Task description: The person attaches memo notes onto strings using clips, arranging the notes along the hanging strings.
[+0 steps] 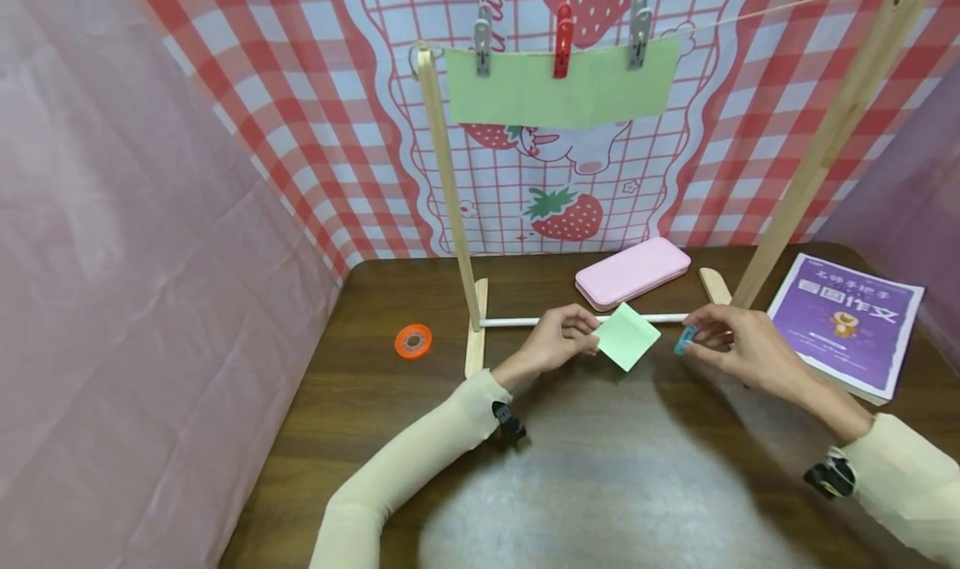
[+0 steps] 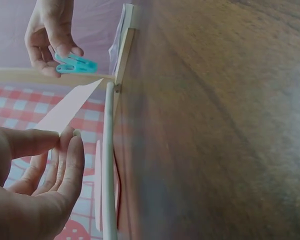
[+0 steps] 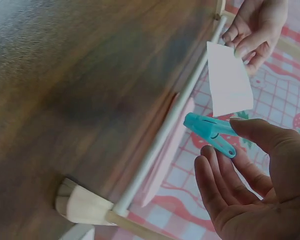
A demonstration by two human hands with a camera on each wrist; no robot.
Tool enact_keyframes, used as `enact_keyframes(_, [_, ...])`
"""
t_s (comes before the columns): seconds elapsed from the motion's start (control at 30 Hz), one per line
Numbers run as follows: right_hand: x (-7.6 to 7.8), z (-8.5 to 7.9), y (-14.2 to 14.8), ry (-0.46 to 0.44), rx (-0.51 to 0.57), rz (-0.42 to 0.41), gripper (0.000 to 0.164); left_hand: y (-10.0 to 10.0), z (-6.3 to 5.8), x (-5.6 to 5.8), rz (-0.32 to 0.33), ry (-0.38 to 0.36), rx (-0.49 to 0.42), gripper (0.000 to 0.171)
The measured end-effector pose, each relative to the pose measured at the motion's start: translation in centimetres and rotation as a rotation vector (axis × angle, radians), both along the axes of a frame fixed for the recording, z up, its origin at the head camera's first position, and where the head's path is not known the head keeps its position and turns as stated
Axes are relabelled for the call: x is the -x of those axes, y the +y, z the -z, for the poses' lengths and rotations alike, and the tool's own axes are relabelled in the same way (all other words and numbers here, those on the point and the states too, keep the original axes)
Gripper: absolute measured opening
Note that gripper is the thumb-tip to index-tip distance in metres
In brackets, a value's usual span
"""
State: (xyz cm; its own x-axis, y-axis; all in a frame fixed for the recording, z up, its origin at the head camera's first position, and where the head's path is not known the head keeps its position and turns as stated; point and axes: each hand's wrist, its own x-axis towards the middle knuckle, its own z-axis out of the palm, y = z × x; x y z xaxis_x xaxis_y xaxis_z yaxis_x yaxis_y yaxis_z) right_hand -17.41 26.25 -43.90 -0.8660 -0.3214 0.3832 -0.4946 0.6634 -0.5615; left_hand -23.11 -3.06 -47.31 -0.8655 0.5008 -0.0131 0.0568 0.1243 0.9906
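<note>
A small square green sticky note [image 1: 628,337] is pinched at one corner by my left hand [image 1: 557,337], between thumb and fingertips. It hangs in the air above the table, turned like a diamond in the head view. My right hand [image 1: 750,348] pinches a teal clothespin [image 3: 210,131] by its handles, thumb on one side and fingers on the other. The clothespin [image 2: 76,64] is apart from the note, to its right. On the string above, a wider green paper [image 1: 562,94] hangs from two grey clothespins [image 1: 639,32] with a red clothespin [image 1: 562,42] between them.
Two wooden posts [image 1: 448,186] carry the string, with a white rod [image 1: 510,322] joining their feet low down. A pink case [image 1: 633,273] lies behind the rod. An orange tape roll [image 1: 413,341] is at left, a purple book [image 1: 847,323] at right.
</note>
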Motion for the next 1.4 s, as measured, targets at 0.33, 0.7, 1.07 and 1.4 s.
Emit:
enact_keyframes(0.33, [0.1, -3.6, -0.5, 0.093, -0.025, -0.046, 0.032, 0.3, -0.8, 0.5, -0.053, 0.032, -0.078, 0.021])
enact_keyframes(0.7, [1.2, -7.7, -1.2, 0.088, -0.07, -0.047, 0.035, 0.8, -2.6, 1.8, -0.119, 0.177, -0.091, 0.023])
enact_keyframes(1.07, [1.5, -10.8, -3.1, 0.038, -0.092, 0.005, 0.039, 2.0, -4.5, 2.6, -0.163, 0.238, -0.189, 0.024])
enact_keyframes(1.4, [2.4, -14.5, -3.0, 0.082, -0.132, -0.011, 0.037, 3.0, -6.3, 3.7, -0.24, 0.268, -0.345, 0.024])
